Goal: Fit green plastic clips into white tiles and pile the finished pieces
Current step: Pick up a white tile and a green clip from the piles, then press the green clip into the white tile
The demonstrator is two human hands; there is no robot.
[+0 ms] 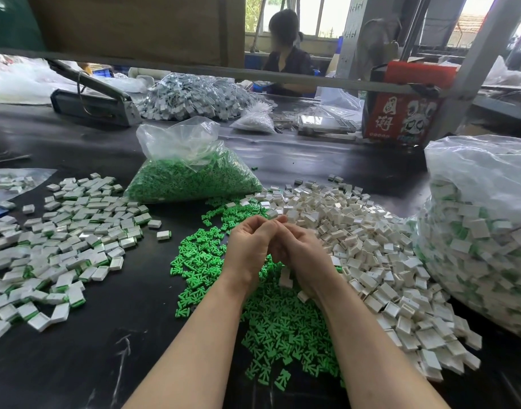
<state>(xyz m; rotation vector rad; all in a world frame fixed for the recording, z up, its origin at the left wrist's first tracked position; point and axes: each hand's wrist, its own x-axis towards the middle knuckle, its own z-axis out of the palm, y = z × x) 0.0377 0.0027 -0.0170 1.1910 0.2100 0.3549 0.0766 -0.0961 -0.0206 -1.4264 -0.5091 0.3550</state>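
My left hand and my right hand meet at the middle of the table, fingertips pressed together above the loose parts. Whatever lies between the fingers is hidden. Under and in front of my hands spreads a heap of loose green clips. To the right of it lies a heap of empty white tiles. The finished pieces, white tiles with green edges, are scattered in a wide pile at the left.
A clear bag of green clips stands behind my hands. A large bag of finished pieces fills the right edge. Farther back are a grey sealing tool, a heap of grey-white parts, a red box and a seated person.
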